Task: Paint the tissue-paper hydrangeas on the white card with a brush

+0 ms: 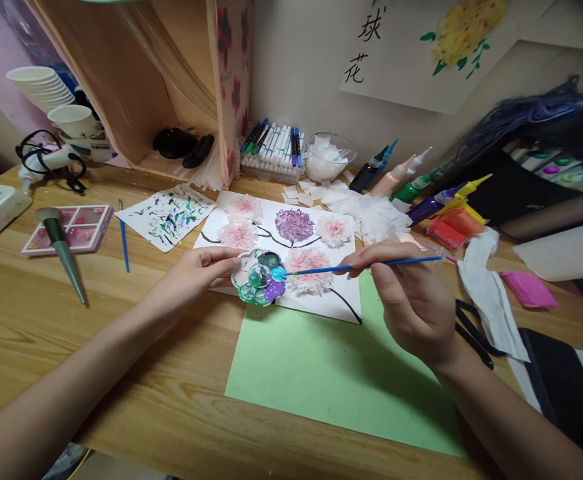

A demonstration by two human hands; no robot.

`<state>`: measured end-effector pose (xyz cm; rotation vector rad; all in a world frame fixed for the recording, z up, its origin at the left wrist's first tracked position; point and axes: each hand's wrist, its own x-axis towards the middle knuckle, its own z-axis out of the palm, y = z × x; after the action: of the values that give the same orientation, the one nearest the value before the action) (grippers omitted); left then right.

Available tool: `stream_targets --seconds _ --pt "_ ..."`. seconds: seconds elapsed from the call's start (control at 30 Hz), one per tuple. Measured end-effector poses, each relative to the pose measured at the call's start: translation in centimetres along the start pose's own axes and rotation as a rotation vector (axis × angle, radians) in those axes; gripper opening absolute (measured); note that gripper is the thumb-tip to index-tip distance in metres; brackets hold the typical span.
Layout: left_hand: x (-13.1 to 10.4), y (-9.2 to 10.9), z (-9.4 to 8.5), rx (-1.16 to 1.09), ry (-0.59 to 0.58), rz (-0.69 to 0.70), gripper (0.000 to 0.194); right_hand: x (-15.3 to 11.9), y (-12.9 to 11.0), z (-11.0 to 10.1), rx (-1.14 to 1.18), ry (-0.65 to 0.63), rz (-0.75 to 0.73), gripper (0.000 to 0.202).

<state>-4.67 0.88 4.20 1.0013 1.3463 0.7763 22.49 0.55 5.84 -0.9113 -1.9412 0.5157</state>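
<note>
Left hand pinches palette by left rim, apparently leaving its face accessible; right hand, curled, grips brush, tip at blue paint.

A green-handled brush lies across a pink divided case, near stacked paper cups. Marker pens sit beside a clear bowl; a yellow flower picture hangs on the wall.

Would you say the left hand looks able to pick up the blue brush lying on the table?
Probably not while the left hand grips the palette; otherwise nothing tall seems to block the brush.
</note>
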Motion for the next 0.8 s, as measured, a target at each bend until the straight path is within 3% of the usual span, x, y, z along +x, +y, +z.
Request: stream_targets --seconds 0.23,0.37,0.6,0.8 --pt "-0.17 0.01 -0.05 -0.024 -0.001 -0.015 0.023 -0.09 0.15 -0.09 0.009 -0.026 -0.001 0.017" --pt "0.00 -0.13 -0.05 -0.034 -0.004 -0.011 0.020 -0.11 -0.03 -0.10 0.046 0.027 0.016 0.018" --pt "0.03 0.04 0.06 -0.031 -0.001 -0.007 0.020 -0.17 -0.14 -0.07 0.003 -0.067 -0.026 0.018" --pt "-0.15 0.09 -0.01 -0.063 -0.011 -0.015 0.021 -0.12 -0.06 -0.11 0.035 -0.040 -0.026 0.018"
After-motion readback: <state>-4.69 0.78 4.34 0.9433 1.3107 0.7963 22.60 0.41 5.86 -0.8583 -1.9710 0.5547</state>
